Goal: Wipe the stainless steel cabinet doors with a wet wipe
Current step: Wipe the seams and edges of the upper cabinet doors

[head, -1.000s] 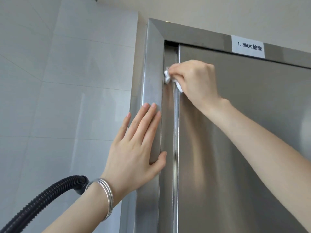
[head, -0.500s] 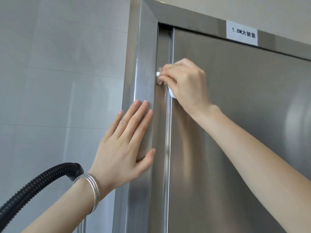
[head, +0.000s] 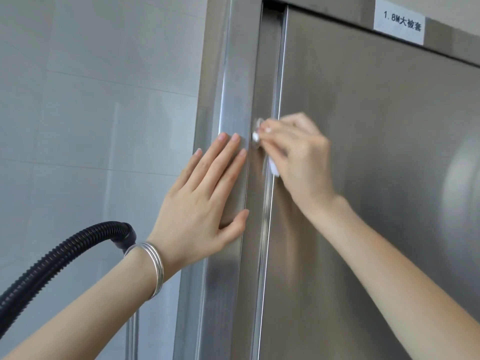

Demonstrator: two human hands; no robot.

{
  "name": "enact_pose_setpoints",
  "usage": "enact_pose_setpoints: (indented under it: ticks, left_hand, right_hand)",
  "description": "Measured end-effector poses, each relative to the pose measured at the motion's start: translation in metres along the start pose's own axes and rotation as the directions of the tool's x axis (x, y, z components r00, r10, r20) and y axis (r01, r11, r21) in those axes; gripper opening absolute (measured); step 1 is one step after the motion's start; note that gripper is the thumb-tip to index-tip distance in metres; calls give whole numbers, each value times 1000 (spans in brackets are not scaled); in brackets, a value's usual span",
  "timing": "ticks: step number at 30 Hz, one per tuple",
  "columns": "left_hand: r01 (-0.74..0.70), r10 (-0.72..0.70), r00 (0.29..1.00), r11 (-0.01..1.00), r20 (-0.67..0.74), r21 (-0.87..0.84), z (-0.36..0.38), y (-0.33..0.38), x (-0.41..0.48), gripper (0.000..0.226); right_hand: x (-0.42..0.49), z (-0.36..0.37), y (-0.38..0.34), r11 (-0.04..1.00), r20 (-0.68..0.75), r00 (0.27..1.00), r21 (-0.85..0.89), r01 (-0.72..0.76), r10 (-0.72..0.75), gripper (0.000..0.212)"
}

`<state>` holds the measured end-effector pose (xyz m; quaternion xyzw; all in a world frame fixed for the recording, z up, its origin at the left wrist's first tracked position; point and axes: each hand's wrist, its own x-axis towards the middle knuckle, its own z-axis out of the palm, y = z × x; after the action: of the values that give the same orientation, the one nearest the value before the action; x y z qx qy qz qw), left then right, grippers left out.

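A brushed stainless steel cabinet door [head: 376, 165] fills the right half of the view, set in a steel frame [head: 228, 87]. My right hand [head: 298, 157] grips a small white wet wipe [head: 255, 137] and presses it into the narrow recess between frame and door edge. Most of the wipe is hidden under my fingers; another bit of it shows below the palm. My left hand [head: 202, 203] lies flat on the frame with straight fingers, just left of the wipe. A silver bangle sits on that wrist.
A black corrugated hose [head: 52, 263] curves in from the lower left, behind my left wrist. Grey wall tiles [head: 91, 113] cover the left side. A white label [head: 400, 24] with printed text is stuck on the frame's top bar.
My right hand has slid the wipe down the recess from near the top corner to the level of my left fingertips. The left hand stays flat on the frame.
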<state>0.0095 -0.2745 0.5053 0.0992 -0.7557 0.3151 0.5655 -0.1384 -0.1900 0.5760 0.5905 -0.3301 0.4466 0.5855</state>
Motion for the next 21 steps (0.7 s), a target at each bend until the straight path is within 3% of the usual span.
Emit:
enact_pose_setpoints:
  ticks: [2,6,10,13,18,21]
  left_hand:
    - [-15,15,1000,1000,-7,8,-1,-2,0,71]
    - [-66,65,998,997,8,45,-6,-8,2,67]
    - [-71,72,997,997,-20,24,-5,-8,4,65]
    - [-67,67,997,998,-27,-17,-2,-3,0,63]
    - [-278,279,960,960,38,-17,-1,1,-25,44]
    - [-449,449,887,893,106,-25,3,6,-42,34]
  right_hand:
    - [-68,-10,-24,997,74,997,71,-23,18,9]
    - [-138,-30,-44,983,273,947,119,141,-168,10]
    - [-85,-16,-28,996,118,992,85,36,-46,5]
    - [-111,-8,-43,992,30,996,91,-82,79,6]
    - [-234,-38,-104,986,279,958,124,-110,72,14]
    - [-219,-40,-97,984,305,951,145,-103,54,20]
